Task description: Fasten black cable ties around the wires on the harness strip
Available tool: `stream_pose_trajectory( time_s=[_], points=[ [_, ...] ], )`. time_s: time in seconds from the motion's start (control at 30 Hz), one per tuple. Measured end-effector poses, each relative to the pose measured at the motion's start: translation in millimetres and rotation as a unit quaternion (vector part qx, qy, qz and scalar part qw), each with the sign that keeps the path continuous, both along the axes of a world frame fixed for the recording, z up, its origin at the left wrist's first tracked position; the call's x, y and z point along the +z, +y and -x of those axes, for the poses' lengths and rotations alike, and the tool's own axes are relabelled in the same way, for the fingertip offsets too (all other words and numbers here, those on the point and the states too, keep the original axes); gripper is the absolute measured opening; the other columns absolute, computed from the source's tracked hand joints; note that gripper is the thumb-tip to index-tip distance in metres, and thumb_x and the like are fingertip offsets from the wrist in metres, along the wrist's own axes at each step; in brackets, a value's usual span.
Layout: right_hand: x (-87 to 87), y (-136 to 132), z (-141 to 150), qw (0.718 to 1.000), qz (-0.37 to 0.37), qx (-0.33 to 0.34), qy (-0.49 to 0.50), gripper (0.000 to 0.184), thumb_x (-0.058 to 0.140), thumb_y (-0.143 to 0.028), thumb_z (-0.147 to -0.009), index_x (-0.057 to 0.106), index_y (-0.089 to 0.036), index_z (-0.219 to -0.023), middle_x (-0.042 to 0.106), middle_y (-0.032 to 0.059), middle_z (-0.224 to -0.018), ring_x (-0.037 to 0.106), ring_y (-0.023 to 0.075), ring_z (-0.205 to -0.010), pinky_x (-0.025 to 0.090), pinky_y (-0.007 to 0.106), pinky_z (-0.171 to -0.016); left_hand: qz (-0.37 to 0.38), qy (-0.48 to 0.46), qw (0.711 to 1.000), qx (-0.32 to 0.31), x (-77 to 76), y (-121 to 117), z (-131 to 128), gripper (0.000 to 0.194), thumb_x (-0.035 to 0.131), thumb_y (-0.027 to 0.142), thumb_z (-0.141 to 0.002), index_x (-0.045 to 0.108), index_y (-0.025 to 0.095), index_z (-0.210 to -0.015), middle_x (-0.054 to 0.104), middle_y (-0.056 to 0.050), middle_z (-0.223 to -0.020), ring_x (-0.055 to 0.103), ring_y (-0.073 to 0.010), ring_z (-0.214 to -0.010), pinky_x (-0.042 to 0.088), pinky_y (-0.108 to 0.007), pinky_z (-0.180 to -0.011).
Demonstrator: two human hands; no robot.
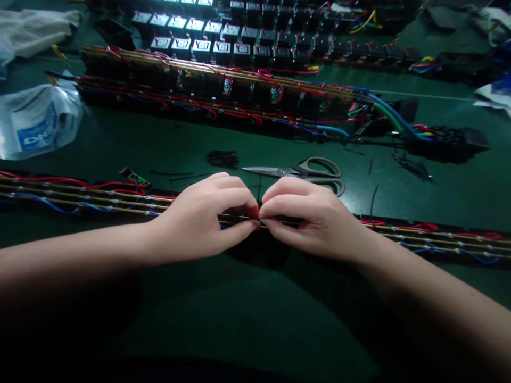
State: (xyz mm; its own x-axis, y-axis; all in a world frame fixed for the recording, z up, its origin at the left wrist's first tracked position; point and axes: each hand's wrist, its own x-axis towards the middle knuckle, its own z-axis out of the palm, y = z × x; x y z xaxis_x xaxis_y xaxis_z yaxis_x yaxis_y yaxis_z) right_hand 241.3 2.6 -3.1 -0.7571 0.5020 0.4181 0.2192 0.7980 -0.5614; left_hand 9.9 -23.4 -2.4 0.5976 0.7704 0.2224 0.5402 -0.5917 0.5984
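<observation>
My left hand [211, 215] and my right hand [315, 213] meet fingertip to fingertip over a long strip of wired modules [431, 242] with brass-coloured rods and red and blue wires. Both are closed in a pinch on a thin black cable tie [260, 187], whose tail stands up between them. A bit of red wire shows at the fingertips, which hide the exact grip. Just beyond my right hand lie scissors [275, 171] with grey-black handles. Near them is a small pile of black cable ties [222, 158].
Another wired assembly [223, 90] with a thick cable bundle [399, 119] stretches across the far side. Behind it are rows of black modules [221, 48]. A clear plastic bag [40, 119] lies at left. Loose ties [413, 166] are scattered on the green table [247, 319].
</observation>
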Motion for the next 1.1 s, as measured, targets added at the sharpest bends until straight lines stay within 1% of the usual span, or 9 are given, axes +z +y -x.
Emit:
stream_pose_trajectory(
  time_s=[0.2,0.3,0.47,0.63,0.7,0.77,0.87,1.0,1.1],
  points=[
    [-0.5,-0.2,-0.2,1.0,-0.007,0.003,0.0,0.015,0.062,-0.008,-0.094,0.076,-0.011,-0.089,0.072,0.0091,-0.089,0.065,0.0143,-0.08,0.05,0.025,-0.071,-0.009,0.005,1.0,-0.007,-0.4,-0.1,0.0,0.013,0.058,0.019,-0.094,0.069,0.018,-0.088,0.071,-0.002,-0.092,0.063,-0.0156,-0.088,0.049,-0.027,-0.077],
    [-0.2,0.6,-0.1,1.0,0.008,0.001,-0.002,0.015,0.061,-0.008,-0.093,0.075,-0.013,-0.089,0.072,0.0077,-0.09,0.066,0.0143,-0.081,0.051,0.025,-0.072,-0.017,0.006,1.0,-0.013,-1.0,-0.1,-0.2,0.014,0.057,0.019,-0.095,0.069,0.018,-0.087,0.07,-0.002,-0.091,0.062,-0.0162,-0.087,0.048,-0.028,-0.076],
    [1.6,2.0,-0.7,0.999,0.053,-0.004,0.014,0.015,0.06,-0.007,-0.092,0.071,-0.016,-0.088,0.07,0.005,-0.089,0.066,0.0132,-0.081,0.052,0.024,-0.071,-0.029,0.016,0.999,-0.029,-0.5,1.1,-0.7,0.016,0.055,0.02,-0.096,0.066,0.018,-0.084,0.07,-0.002,-0.088,0.061,-0.0167,-0.084,0.046,-0.029,-0.074],
    [1.9,3.2,-1.4,0.998,0.059,-0.001,0.02,0.015,0.061,-0.006,-0.09,0.071,-0.017,-0.087,0.07,0.0042,-0.088,0.065,0.0134,-0.082,0.052,0.025,-0.071,-0.031,0.029,0.999,-0.035,-0.3,1.9,-1.2,0.016,0.056,0.021,-0.095,0.064,0.019,-0.081,0.069,-0.002,-0.086,0.06,-0.0168,-0.083,0.045,-0.03,-0.073],
    [1.5,3.4,-1.8,0.998,0.055,-0.002,0.021,0.015,0.061,-0.006,-0.09,0.071,-0.016,-0.087,0.07,0.0044,-0.088,0.065,0.0131,-0.082,0.051,0.025,-0.072,-0.028,0.026,0.999,-0.033,-0.5,1.5,-0.8,0.015,0.056,0.021,-0.096,0.064,0.018,-0.083,0.069,-0.002,-0.086,0.06,-0.0169,-0.083,0.046,-0.03,-0.074],
    [1.2,3.4,-2.5,0.998,0.056,-0.006,0.023,0.014,0.062,-0.007,-0.091,0.072,-0.016,-0.088,0.07,0.0043,-0.088,0.066,0.0131,-0.082,0.052,0.025,-0.073,-0.017,0.015,0.999,-0.026,-0.5,0.9,-0.2,0.012,0.058,0.023,-0.097,0.067,0.018,-0.09,0.071,-0.002,-0.091,0.061,-0.0168,-0.087,0.048,-0.03,-0.077],
    [1.2,3.2,-3.4,0.998,0.065,-0.009,0.027,0.014,0.062,-0.008,-0.091,0.072,-0.017,-0.089,0.071,0.0035,-0.088,0.066,0.0135,-0.082,0.053,0.026,-0.074,-0.002,-0.006,1.0,-0.022,-0.1,0.6,0.9,0.01,0.061,0.024,-0.098,0.069,0.019,-0.097,0.072,-0.001,-0.096,0.064,-0.0152,-0.093,0.05,-0.027,-0.082],
    [1.4,2.8,-3.0,0.998,0.063,-0.009,0.028,0.014,0.061,-0.007,-0.091,0.072,-0.017,-0.089,0.071,0.003,-0.088,0.066,0.0129,-0.081,0.052,0.025,-0.072,-0.004,-0.023,0.999,-0.029,1.3,1.1,1.5,0.011,0.062,0.02,-0.098,0.071,0.019,-0.093,0.074,0.001,-0.091,0.065,-0.0127,-0.09,0.05,-0.023,-0.081],
    [1.2,2.6,-1.8,0.998,0.057,-0.01,0.025,0.013,0.063,-0.007,-0.091,0.073,-0.015,-0.089,0.071,0.0035,-0.087,0.066,0.0122,-0.08,0.051,0.024,-0.072,0.01,-0.023,0.999,-0.021,2.0,1.4,1.1,0.01,0.065,0.024,-0.097,0.073,0.019,-0.093,0.075,0.001,-0.091,0.066,-0.0126,-0.09,0.05,-0.023,-0.081]
  ],
)
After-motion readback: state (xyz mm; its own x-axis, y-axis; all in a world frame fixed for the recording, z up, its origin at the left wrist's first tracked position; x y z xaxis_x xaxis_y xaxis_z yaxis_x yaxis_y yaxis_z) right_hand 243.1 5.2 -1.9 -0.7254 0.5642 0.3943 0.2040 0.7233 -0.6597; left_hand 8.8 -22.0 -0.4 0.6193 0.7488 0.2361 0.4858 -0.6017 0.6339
